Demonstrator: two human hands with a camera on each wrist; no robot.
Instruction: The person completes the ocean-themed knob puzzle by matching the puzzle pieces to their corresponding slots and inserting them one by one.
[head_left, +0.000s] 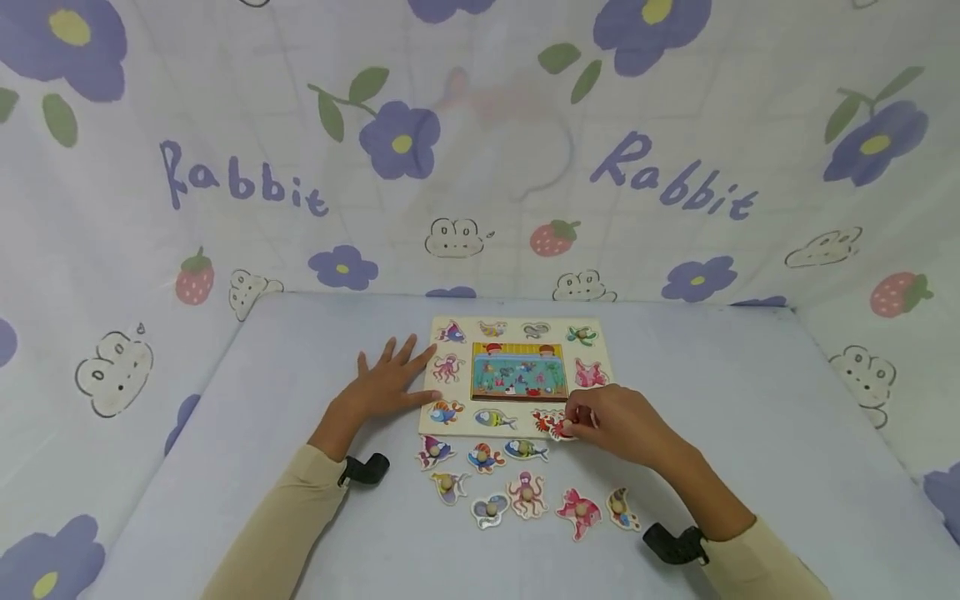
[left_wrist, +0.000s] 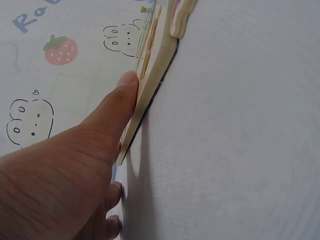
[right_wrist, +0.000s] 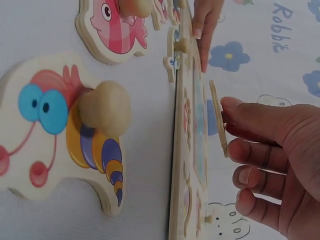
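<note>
A wooden peg puzzle board (head_left: pixel 517 335) with sea-animal pictures lies on the table. My left hand (head_left: pixel 382 388) rests at its left edge with fingers spread, the thumb touching the board in the left wrist view. With thumb and fingertips, my right hand (head_left: pixel 618 421) pinches a thin red crab puzzle piece (head_left: pixel 557 429) just over the crab picture at the board's lower right. In the right wrist view that piece (right_wrist: pixel 218 117) appears edge-on, raised off the board. A green turtle piece (head_left: pixel 574 333) with a knob sits at the board's upper right corner.
In front of the board lie several knobbed pieces, among them a purple fish (head_left: pixel 430 455), an octopus (head_left: pixel 527 482), a pink fish (head_left: pixel 574 501) and a striped-shell creature (head_left: pixel 627 518). A patterned cloth (head_left: pixel 480 183) hangs behind the white table (head_left: pixel 337 533).
</note>
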